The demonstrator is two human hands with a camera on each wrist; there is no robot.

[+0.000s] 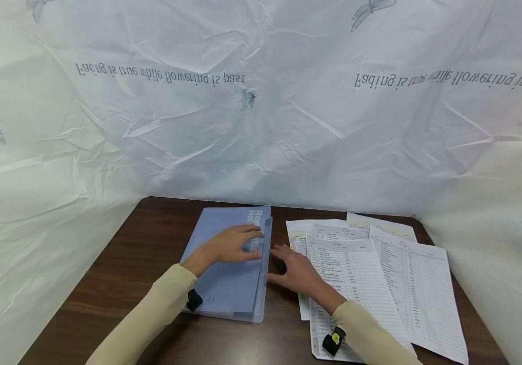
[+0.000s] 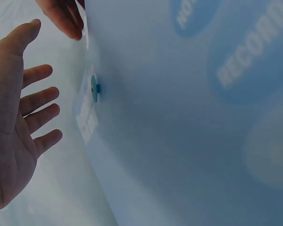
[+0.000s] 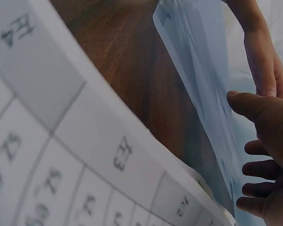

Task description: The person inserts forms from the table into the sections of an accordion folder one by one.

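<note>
A translucent blue plastic document folder (image 1: 224, 289) lies flat on the table, with pale lettering and a small teal snap button (image 2: 95, 88) near its edge. Over its upper part hovers my left hand (image 1: 231, 245), fingers extended and thumb apart, holding nothing. My right hand (image 1: 298, 271) is at the folder's right edge, its fingers spread and loosely bent, also holding nothing. In the right wrist view, the folder's layered edge (image 3: 198, 80) shows close to the right thumb. Beneath the right forearm lie printed sheets (image 1: 352, 268).
More overlapping printed sheets (image 1: 418, 289) spread over the right side of the dark wooden table (image 1: 105, 284). White patterned plastic sheeting (image 1: 261, 142) hangs behind the table and along both sides. Black bands sit at both wrists.
</note>
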